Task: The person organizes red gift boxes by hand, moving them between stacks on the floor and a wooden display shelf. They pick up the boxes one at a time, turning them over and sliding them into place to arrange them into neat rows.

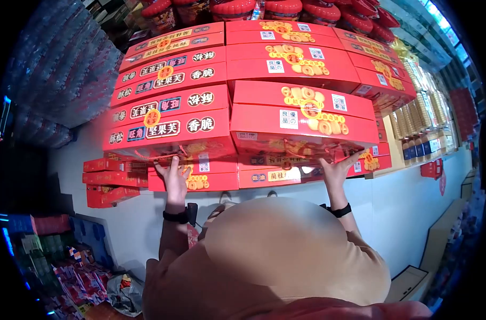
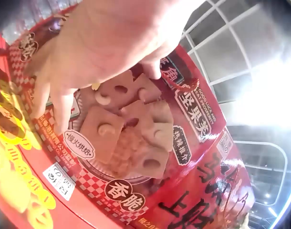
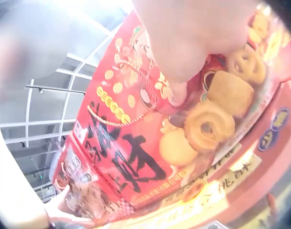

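Two red gift boxes stand side by side at the front of a stacked row: a nut-pastry box point(image 1: 165, 129) on the left and a cookie box point(image 1: 301, 125) on the right. My left hand point(image 1: 173, 178) rests against the nut-pastry box's near face. In the left wrist view its fingers point(image 2: 63, 107) lie spread over the printed pastry picture, beside a thin red cord handle point(image 2: 186, 87). My right hand point(image 1: 336, 173) touches the cookie box's near face, thumb and fingers spread. The right wrist view shows its thumb point(image 3: 178, 94) on the print, near a looped cord handle point(image 3: 118, 123).
More red boxes point(image 1: 200, 176) lie beneath the front pair, others point(image 1: 293, 56) behind. Red-lidded jars point(image 1: 232, 8) line the back. Several boxes point(image 1: 110, 178) sit on the pale floor point(image 1: 120, 218) to the left. Yellow-packed goods point(image 1: 413, 112) fill a shelf at right.
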Demonstrator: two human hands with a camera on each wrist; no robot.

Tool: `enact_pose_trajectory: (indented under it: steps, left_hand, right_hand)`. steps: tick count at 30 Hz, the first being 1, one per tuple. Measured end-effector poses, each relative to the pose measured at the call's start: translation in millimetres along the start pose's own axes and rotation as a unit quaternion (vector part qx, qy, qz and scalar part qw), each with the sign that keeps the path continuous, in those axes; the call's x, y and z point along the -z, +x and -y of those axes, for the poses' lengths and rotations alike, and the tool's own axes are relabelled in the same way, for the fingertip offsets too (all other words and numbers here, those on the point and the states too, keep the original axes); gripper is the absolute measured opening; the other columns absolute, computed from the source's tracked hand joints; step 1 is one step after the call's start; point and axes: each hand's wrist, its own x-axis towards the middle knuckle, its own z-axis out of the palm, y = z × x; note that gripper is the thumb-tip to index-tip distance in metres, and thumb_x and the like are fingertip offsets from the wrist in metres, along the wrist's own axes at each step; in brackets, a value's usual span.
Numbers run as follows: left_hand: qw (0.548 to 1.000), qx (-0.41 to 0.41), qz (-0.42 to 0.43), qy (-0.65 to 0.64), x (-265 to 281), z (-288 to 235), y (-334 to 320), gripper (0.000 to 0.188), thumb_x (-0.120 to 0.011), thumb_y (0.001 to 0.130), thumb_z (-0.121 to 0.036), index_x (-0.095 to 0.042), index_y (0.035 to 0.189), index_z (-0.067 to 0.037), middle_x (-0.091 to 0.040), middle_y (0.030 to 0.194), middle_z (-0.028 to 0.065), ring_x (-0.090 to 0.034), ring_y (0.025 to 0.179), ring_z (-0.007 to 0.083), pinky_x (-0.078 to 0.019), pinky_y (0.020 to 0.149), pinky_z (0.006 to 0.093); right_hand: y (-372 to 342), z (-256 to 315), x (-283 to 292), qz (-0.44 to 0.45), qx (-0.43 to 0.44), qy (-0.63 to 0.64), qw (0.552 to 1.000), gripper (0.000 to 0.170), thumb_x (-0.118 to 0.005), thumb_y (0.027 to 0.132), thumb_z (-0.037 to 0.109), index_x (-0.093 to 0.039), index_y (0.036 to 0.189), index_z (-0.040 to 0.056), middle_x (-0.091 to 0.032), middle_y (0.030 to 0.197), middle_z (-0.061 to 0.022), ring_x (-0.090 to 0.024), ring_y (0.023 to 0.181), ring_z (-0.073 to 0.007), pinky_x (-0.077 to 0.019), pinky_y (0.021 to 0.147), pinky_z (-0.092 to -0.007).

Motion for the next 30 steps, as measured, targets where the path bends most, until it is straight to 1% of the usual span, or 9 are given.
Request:
enact_pose_trajectory:
  steps: [2,4,5,11,16,20,22,25,30]
  left_hand:
    - [0.999,-0.008,-0.006,-0.047,-0.9,4.6,11.0,0.109,-0.071,0.096,-0.022,0.017,0.159,-0.038,-0.041,0.146,0.0085,-0.047,0.124,0.0297,-0.0423,0.104,0.0614]
    - [0.998,-0.04,0.034,-0.044,3.1,16.7,17.8,0.099,-0.066,0.1,-0.03,0.014,0.158,-0.043,-0.03,0.157,0.0104,-0.049,0.129,0.0389,-0.0409,0.109,0.0609]
    - [0.997,-0.052,0.029,-0.052,2.6,21.5,21.1,0.092,-0.061,0.103,-0.027,0.01,0.158,-0.045,-0.036,0.155,0.0095,-0.053,0.127,0.0352,-0.0399,0.111,0.0613]
    - [0.986,-0.115,0.078,-0.087,-5.4,23.6,23.6,0.075,-0.057,0.104,-0.023,-0.007,0.159,-0.036,-0.047,0.144,0.0067,-0.057,0.12,0.0304,-0.0403,0.111,0.0608]
    - [0.989,-0.088,0.019,-0.118,7.3,38.5,32.8,0.057,-0.054,0.104,-0.012,-0.027,0.15,-0.031,-0.05,0.094,-0.0049,-0.047,0.078,0.0129,-0.0474,0.102,0.0522]
    - [0.994,-0.092,0.003,-0.056,5.4,37.9,38.6,0.033,-0.048,0.103,-0.009,-0.04,0.132,-0.021,-0.047,0.097,-0.0028,-0.043,0.079,0.0133,-0.049,0.094,0.0402]
    - [0.995,-0.083,-0.004,-0.049,7.5,33.5,33.2,0.052,-0.049,0.095,0.003,-0.037,0.139,-0.022,-0.048,0.098,-0.003,-0.045,0.081,0.0113,-0.048,0.086,0.0366]
    - [0.992,-0.113,-0.01,0.063,-2.1,26.5,26.1,0.056,-0.043,0.093,0.006,-0.038,0.14,-0.023,-0.051,0.108,-0.0022,-0.047,0.084,0.0113,-0.0485,0.087,0.0363]
    - [0.989,-0.093,0.026,-0.115,-24.0,22.4,23.7,0.047,-0.051,0.102,-0.008,-0.037,0.143,-0.026,-0.053,0.115,-0.0013,-0.051,0.091,0.0113,-0.0503,0.098,0.0441]
  right_hand:
    - [-1.3,-22.4,-23.3,-0.023,0.037,-0.052,0.998,0.153,-0.097,0.062,0.031,0.019,0.157,-0.0008,0.007,0.164,-0.032,-0.004,0.153,-0.0479,-0.0217,0.124,-0.0524]
    - [9.7,-25.6,-33.1,-0.026,0.06,-0.033,0.997,0.153,-0.097,0.061,0.028,0.018,0.157,-0.0012,0.008,0.165,-0.0306,-0.001,0.153,-0.0494,-0.0197,0.124,-0.0528]
    - [16.3,-22.4,-32.9,-0.021,0.064,-0.027,0.997,0.153,-0.098,0.06,0.028,0.017,0.157,-0.0017,0.008,0.165,-0.0302,-0.001,0.153,-0.0492,-0.0193,0.124,-0.0527]
    - [33.7,-24.8,-48.5,-0.032,0.073,0.004,0.997,0.151,-0.098,0.057,0.028,0.008,0.159,-0.0029,0.003,0.166,-0.0283,-0.006,0.154,-0.045,-0.0171,0.125,-0.0509]
    - [29.9,-39.9,-54.7,-0.024,0.062,-0.041,0.997,0.148,-0.095,0.065,0.031,0.017,0.157,-0.002,0.001,0.163,-0.0316,-0.012,0.152,-0.044,-0.0165,0.124,-0.0523]
    - [36.1,-38.3,-59.6,-0.019,0.061,0.019,0.998,0.137,-0.093,0.066,0.022,0.006,0.157,-0.0022,-0.013,0.158,-0.029,-0.024,0.146,-0.0431,-0.0177,0.121,-0.0553]
    - [34.7,-46.5,-59.8,-0.009,0.067,-0.012,0.998,0.131,-0.092,0.067,0.021,0.002,0.157,-0.0023,-0.017,0.156,-0.0282,-0.026,0.145,-0.042,-0.0189,0.12,-0.0558]
    - [37.4,-47.3,-60.8,-0.018,0.088,-0.021,0.996,0.126,-0.09,0.068,0.02,-0.003,0.156,-0.0037,-0.021,0.154,-0.0285,-0.028,0.143,-0.0425,-0.0203,0.119,-0.0554]
    - [32.4,-43.4,-58.6,-0.022,0.042,-0.023,0.999,0.138,-0.094,0.065,0.026,0.005,0.156,-0.0081,-0.01,0.159,-0.0329,-0.02,0.148,-0.0468,-0.017,0.123,-0.0507]
